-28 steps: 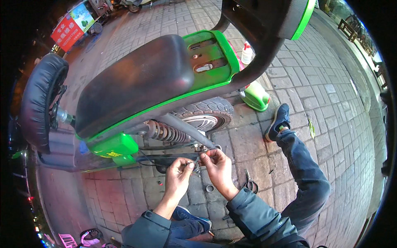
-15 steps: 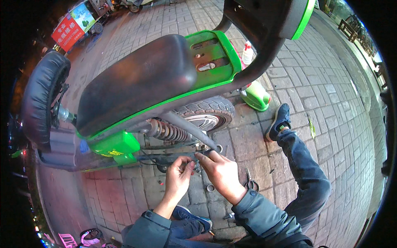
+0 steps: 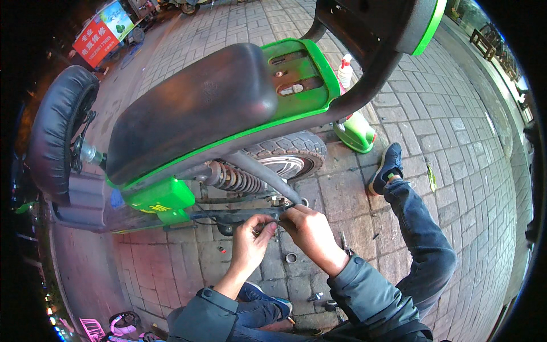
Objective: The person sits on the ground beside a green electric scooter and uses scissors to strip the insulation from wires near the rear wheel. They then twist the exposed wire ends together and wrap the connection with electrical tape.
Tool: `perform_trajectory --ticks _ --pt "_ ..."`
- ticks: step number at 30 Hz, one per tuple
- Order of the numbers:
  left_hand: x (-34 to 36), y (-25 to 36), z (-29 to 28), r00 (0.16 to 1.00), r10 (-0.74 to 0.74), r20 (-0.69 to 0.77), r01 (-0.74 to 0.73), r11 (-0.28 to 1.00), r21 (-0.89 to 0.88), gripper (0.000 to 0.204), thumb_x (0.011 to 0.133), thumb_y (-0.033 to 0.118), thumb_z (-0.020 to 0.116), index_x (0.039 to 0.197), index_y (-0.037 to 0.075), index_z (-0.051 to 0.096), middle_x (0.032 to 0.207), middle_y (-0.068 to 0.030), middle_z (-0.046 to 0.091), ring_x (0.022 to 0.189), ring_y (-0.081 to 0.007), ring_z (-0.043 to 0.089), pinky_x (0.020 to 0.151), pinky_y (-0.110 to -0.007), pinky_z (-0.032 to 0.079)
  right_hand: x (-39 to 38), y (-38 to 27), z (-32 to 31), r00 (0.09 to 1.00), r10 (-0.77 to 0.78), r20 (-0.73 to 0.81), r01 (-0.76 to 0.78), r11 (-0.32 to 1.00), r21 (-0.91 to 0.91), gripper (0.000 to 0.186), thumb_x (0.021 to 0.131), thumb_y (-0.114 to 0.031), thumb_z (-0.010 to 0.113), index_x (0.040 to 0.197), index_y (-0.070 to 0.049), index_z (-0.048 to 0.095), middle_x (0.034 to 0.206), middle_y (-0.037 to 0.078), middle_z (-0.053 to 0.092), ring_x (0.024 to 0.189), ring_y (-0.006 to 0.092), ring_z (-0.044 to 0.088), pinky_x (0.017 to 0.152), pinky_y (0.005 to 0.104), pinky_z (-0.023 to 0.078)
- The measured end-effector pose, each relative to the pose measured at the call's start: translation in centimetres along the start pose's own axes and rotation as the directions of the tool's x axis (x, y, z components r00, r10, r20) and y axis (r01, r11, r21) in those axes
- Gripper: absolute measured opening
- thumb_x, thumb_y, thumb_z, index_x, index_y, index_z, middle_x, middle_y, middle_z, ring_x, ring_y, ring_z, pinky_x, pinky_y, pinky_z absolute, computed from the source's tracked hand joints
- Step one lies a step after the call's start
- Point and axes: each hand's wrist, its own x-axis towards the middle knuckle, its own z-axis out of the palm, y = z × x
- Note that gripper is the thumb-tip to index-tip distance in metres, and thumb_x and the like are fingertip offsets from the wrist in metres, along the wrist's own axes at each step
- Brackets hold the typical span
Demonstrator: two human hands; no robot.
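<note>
Green-trimmed scooter (image 3: 216,108): left hand (image 3: 252,242) and right hand (image 3: 312,232) near its rear wheel (image 3: 313,155), fingertips pinched closed, contents unclear.

Green-and-black scooter (image 3: 216,108), dark-seated, standing on brick paving (image 3: 450,154)

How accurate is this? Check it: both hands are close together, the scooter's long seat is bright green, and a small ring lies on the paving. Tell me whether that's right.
Not quite: in the head view, the long seat is black, not green. The rest holds: the left hand and right hand are close together, and a small ring lies on the paving.
</note>
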Motion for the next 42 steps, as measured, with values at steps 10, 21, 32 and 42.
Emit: perform_trajectory --ticks 10,21,32,42 --pt "0.2 -0.1 0.3 1.0 0.008 0.007 -0.008 0.994 -0.113 0.015 0.094 0.014 0.069 0.102 0.001 0.067 0.08 -0.0022 0.069 0.071 -0.0069 0.06 0.065 -0.025 0.049 0.6 0.9 -0.9 0.994 -0.048 0.097 0.024 0.972 0.233 0.01 0.083 -0.005 0.071 0.091 0.0 0.068 0.078 0.017 0.066 0.073 0.0338 0.068 0.065 0.038 0.053" --pt "0.3 0.1 0.2 0.999 0.038 0.008 -0.038 0.999 -0.032 0.015 0.096 0.015 0.066 0.098 0.0 0.064 0.08 -0.0006 0.066 0.07 -0.0065 0.059 0.064 -0.023 0.049 -0.1 0.8 0.5 0.965 0.261 -0.015 -0.232 0.881 0.413 0.008 0.082 -0.006 0.069 0.088 0.0 0.067 0.074 0.016 0.066 0.064 0.0262 0.067 0.061 0.0356 0.053" --pt "-0.3 -1.2 0.2 0.998 0.064 -0.027 -0.064 0.998 0.014 0.008 0.093 0.007 0.066 0.1 0.002 0.065 0.082 -0.0017 0.067 0.072 -0.0067 0.061 0.065 -0.024 0.049 -5.0 -4.1 1.5 0.879 0.286 -0.381 -0.166 0.933 0.318 0.017 0.086 -0.005 0.071 0.099 -0.001 0.062 0.09 0.011 0.059 0.07 0.0202 0.06 0.062 0.03 0.05" --pt "-1.3 -1.5 0.1 1.0 0.004 -0.003 -0.004 0.999 -0.047 0.005 0.094 0.004 0.066 0.097 0.001 0.063 0.084 -0.0005 0.065 0.073 -0.0047 0.059 0.066 -0.021 0.048 -4.4 -1.9 6.2 0.702 0.59 0.399 -0.413 -0.12 0.903 0.026 0.096 -0.02 0.067 0.113 0.0 0.067 0.104 0.004 0.067 0.096 0.0115 0.059 0.089 0.0261 0.046"
